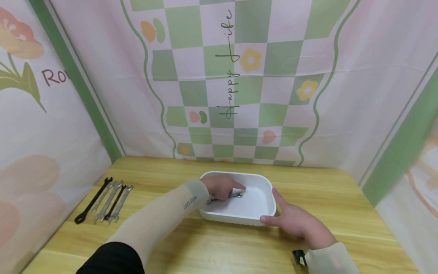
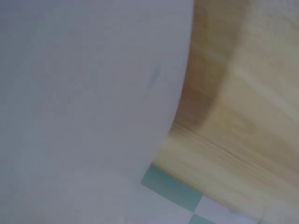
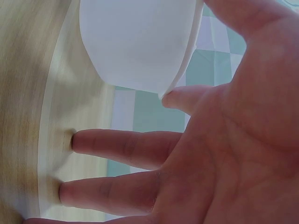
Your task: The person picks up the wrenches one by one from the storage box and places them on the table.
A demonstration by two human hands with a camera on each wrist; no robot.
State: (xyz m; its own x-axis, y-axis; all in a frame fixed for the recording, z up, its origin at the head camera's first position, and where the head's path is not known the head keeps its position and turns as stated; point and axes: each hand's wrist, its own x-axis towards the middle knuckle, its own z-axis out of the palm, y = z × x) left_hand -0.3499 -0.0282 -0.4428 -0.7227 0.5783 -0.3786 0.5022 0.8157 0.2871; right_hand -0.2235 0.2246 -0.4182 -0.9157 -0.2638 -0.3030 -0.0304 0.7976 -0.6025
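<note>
A white tray (image 1: 246,220) stands on the wooden table. My left hand (image 1: 220,186) reaches into its left side, index finger stretched toward the middle and the other fingers curled over a silver wrench (image 1: 236,195). The wrench's ends show on both sides of the hand; its middle is hidden. My right hand (image 1: 295,220) steadies the tray's near right corner, thumb and index finger spread along the rim. In the right wrist view the right hand (image 3: 210,140) has its fingers straight, with the lower fingertips on the tabletop. Only the sleeve fills most of the left wrist view.
At the table's left lie several wrenches side by side, among them a long black wrench (image 1: 94,201) and a silver wrench (image 1: 120,203). A printed cloth (image 1: 236,83) hangs behind the table's back edge. A small black piece (image 1: 299,257) sits by the right cuff.
</note>
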